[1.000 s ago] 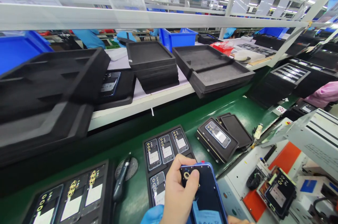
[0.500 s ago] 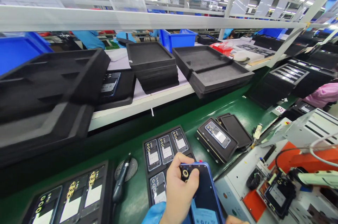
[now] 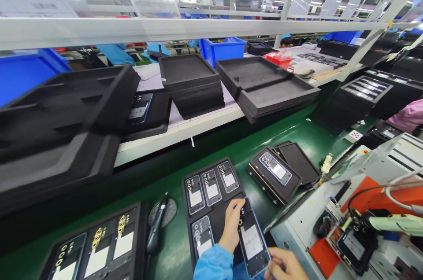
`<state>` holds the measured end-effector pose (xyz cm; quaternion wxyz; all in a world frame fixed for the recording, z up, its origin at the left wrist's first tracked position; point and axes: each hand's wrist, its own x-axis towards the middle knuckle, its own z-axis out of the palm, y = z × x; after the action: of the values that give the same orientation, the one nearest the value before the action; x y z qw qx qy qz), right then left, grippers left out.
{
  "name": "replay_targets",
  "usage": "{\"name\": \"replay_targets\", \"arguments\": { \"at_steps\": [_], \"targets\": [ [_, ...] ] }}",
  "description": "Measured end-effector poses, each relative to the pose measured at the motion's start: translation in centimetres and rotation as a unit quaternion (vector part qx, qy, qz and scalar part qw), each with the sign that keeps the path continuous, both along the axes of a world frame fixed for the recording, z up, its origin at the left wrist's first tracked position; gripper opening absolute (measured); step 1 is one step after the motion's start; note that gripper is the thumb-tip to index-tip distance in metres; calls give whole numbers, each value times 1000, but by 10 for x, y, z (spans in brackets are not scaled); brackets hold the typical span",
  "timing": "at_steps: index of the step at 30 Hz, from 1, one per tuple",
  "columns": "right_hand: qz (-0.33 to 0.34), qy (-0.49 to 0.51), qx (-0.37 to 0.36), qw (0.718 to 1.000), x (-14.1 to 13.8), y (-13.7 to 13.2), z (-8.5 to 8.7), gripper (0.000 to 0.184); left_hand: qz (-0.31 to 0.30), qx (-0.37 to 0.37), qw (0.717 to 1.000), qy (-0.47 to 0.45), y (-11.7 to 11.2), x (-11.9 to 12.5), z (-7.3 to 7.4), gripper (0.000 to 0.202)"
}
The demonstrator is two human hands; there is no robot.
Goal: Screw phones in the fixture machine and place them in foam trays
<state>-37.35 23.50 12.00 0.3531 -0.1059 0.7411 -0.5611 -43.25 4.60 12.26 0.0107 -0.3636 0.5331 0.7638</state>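
My left hand (image 3: 231, 226), in a blue sleeve, grips the left edge of a blue phone back cover (image 3: 251, 241) near its camera holes. My right hand (image 3: 287, 265) pinches the cover's lower right corner at the bottom of the view. The cover lies low over the right side of a black foam tray (image 3: 218, 222) on the green belt. That tray holds three similar covers in its back row (image 3: 211, 186) and one at its front left (image 3: 202, 236).
A black tray with one cover (image 3: 275, 173) lies further right on the belt, next to a flat black tray (image 3: 297, 162). Another loaded tray (image 3: 95, 249) is at lower left, beside a pen-like tool (image 3: 157, 227). A fixture with an orange base (image 3: 357, 240) stands right. Stacked foam trays (image 3: 191, 79) fill the shelf.
The cover, held up close and turned in my left hand before, has come down flat toward the tray. My right hand has come into view on its corner.
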Motion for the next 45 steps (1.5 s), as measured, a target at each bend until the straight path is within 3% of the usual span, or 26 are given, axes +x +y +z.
{"name": "replay_targets", "arguments": {
  "at_steps": [5,9,14,16,18,21,24,27,31,37,45],
  "targets": [
    [1,66,86,994,10,13,-47,51,41,-68,991,-105,-29,11,-67,15],
    [-32,82,85,992,17,21,-53,48,27,-160,974,-156,-54,10,-90,14],
    [-203,-23,-4,979,0,19,-52,56,-20,-296,944,-146,-64,7,-97,23],
    [-310,-87,-32,946,-15,24,-58,62,-44,-357,922,-141,-58,8,-101,23],
    [-396,-137,-36,907,-33,33,-64,63,-81,-425,893,-125,-47,16,-107,42],
    [-473,-151,-28,868,-61,47,-68,58,-189,-503,841,-71,-27,40,-117,53],
    [-497,-142,-19,856,-87,57,-65,55,-323,-523,788,-24,-14,67,-124,55],
    [-490,-122,4,863,-108,58,-62,56,-383,-538,750,-27,-12,82,-127,62],
    [-466,-102,54,877,-128,55,-63,56,-388,-569,723,-62,-20,86,-127,62],
    [-448,-79,119,882,-144,56,-69,44,-383,-590,704,-101,-24,96,-125,57],
    [-454,-95,64,884,-148,57,-58,14,-384,-636,661,-111,-26,105,-139,51]
  ]
}}
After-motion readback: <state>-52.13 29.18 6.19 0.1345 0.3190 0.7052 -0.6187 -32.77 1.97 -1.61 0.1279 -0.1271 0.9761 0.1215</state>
